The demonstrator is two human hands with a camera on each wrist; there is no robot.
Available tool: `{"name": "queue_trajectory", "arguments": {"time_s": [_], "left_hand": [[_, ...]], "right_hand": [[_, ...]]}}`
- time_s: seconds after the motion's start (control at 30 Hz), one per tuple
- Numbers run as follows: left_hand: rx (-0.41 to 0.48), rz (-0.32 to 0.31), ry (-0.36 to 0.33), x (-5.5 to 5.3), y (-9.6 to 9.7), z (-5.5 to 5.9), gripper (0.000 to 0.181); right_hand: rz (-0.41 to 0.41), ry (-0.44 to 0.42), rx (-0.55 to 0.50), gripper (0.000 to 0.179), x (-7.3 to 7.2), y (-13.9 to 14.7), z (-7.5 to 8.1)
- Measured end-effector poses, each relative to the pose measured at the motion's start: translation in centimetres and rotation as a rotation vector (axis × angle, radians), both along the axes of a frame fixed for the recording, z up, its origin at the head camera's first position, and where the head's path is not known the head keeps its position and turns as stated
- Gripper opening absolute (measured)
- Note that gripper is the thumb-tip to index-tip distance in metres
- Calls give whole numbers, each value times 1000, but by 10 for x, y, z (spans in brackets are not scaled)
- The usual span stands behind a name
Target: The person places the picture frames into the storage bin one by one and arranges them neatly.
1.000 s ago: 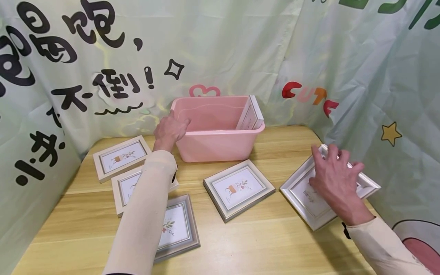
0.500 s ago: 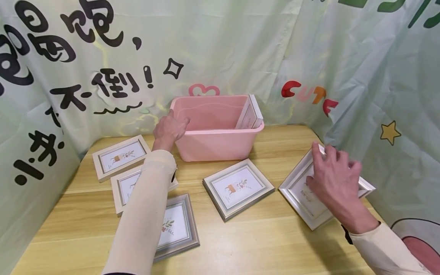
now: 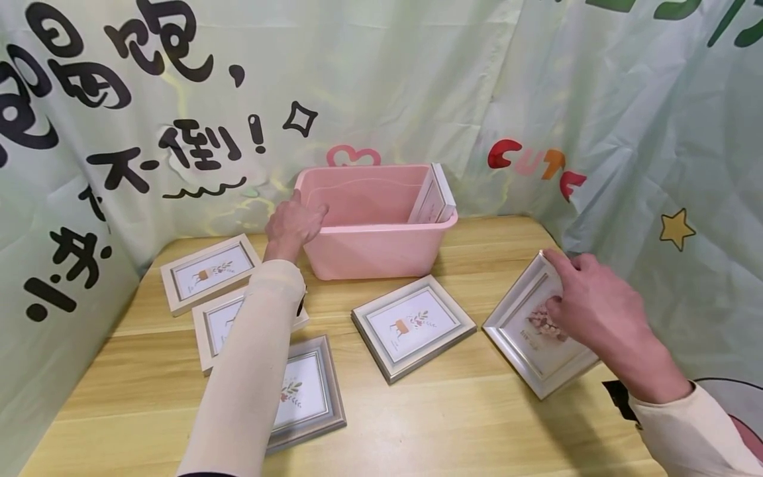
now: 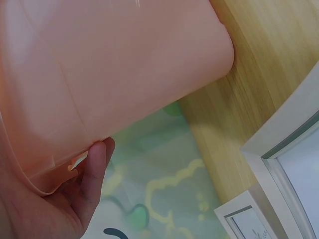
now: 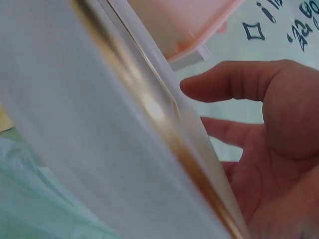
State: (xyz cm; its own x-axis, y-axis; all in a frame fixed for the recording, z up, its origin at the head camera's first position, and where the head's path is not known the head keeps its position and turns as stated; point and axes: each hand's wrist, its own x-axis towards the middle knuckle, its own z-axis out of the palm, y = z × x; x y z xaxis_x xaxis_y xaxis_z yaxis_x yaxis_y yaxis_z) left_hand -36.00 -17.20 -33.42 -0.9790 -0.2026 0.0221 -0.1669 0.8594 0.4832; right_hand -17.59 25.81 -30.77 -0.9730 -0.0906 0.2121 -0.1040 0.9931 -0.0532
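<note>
At the back of the table stands a pink plastic bin (image 3: 375, 255); my left hand (image 3: 293, 228) grips its left rim, with fingers curled under the edge in the left wrist view (image 4: 92, 172). On the right, my right hand (image 3: 605, 318) holds a silver photo frame (image 3: 515, 311) by its upper edge, thumb over the front and fingers behind. This frame leans up with its lower corner low over the table, and a pink flower print shows behind its glass. A white photo frame (image 3: 440, 195) stands upright inside the bin at its right end.
A champagne photo frame (image 3: 465, 326) lies face up in the middle. Two beige photo frames (image 3: 179, 301) lie at left, one partly behind my left sleeve, with a grey photo frame (image 3: 336, 397) nearer the front. A printed curtain (image 3: 393, 79) surrounds the table.
My right hand has shifted round the silver frame's edge and tilted it up more steeply, uncovering its flower print. The left hand and the bin have stayed put.
</note>
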Motion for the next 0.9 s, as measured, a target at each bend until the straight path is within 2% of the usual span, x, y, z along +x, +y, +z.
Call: {"name": "queue_trajectory", "arguments": {"time_s": [0.1, 0.2, 0.47, 0.7, 0.9], "left_hand": [[-4, -1, 0, 0, 0, 0, 90], [-5, -1, 1, 0, 0, 1, 91], [-5, -4, -1, -1, 1, 3, 90], [4, -2, 2, -1, 1, 2, 90], [10, 4, -3, 0, 0, 1, 90]], "right_hand": [[-16, -115, -23, 76, 0, 5, 7], [-1, -176, -15, 77, 0, 9, 12], [108, -179, -4, 75, -3, 17, 17], [194, -206, -59, 71, -9, 21, 19], [237, -203, -123, 67, -11, 21, 18]]}}
